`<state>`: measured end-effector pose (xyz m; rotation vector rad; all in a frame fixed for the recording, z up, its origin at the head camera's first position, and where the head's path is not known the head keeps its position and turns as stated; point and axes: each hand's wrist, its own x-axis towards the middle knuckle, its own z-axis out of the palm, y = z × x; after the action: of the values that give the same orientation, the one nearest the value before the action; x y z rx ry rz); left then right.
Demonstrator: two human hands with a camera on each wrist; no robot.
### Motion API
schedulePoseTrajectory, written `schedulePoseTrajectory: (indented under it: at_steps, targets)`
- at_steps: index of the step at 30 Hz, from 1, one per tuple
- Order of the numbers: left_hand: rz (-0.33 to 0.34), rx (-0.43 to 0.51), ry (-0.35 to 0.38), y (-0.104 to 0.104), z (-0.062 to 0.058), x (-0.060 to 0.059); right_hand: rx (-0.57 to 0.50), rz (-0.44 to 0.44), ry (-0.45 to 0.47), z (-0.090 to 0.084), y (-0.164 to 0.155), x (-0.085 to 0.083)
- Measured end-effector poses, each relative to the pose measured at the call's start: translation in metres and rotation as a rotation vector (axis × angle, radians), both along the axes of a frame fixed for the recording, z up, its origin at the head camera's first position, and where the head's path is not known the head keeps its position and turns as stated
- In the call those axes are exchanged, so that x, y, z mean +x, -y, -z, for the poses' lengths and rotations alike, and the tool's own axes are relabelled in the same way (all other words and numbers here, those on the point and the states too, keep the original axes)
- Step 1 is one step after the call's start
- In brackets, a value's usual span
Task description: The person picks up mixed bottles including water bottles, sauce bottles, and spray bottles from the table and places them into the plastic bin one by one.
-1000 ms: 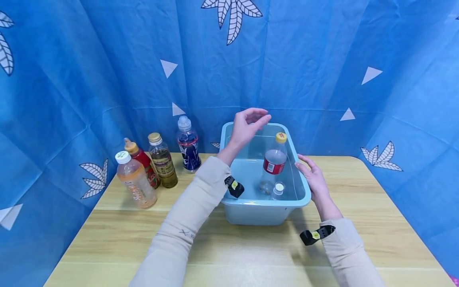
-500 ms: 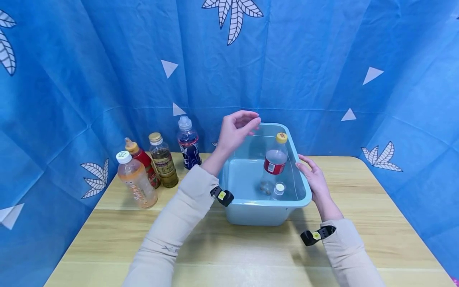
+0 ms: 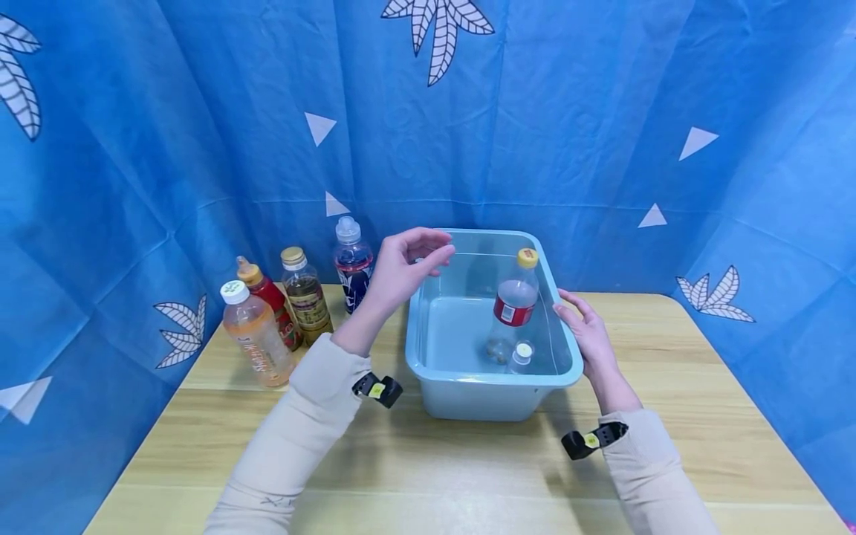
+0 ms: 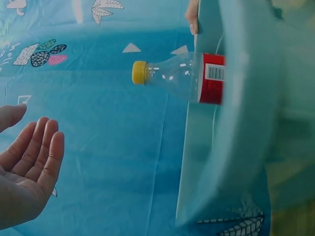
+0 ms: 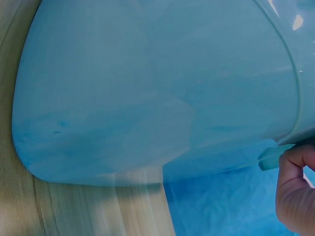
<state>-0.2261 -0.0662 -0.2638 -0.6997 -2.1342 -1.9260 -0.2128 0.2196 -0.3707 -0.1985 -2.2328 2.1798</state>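
A light-blue plastic basin [image 3: 481,379] stands on the wooden table. Inside it, a clear bottle with a yellow cap and red label [image 3: 513,312] stands upright, and a small clear bottle with a white cap [image 3: 521,355] is near the front right corner. My left hand [image 3: 404,267] hovers by the basin's left rim, fingers loosely bent and holding nothing; its bare palm [image 4: 24,182] shows in the left wrist view. My right hand [image 3: 590,336] grips the right rim, thumb on the edge. In the right wrist view a bent finger [image 5: 293,182] meets the rim.
Left of the basin stand several bottles: a dark-blue labelled one [image 3: 352,271], one with amber liquid [image 3: 306,301], a red squeeze bottle [image 3: 270,301] and an orange-tinted bottle with a white cap [image 3: 257,338]. A blue patterned curtain [image 3: 568,134] hangs around the table.
My left hand has moved left and slightly down, from above the basin's middle to its left rim, beside the dark-blue bottle. My right hand and the basin have stayed in place.
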Motion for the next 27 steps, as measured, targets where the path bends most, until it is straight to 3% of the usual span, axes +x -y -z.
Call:
schedulePoseTrajectory:
  at_steps: [13,27]
  targets:
    - [-0.091,-0.112,0.010,0.042,0.017,0.021,0.016,0.006,0.005,0.000,0.000,0.001]
    - [-0.261,-0.214,0.014,0.085,0.035,0.044,0.030,0.000,-0.001,0.000,0.000,0.001]
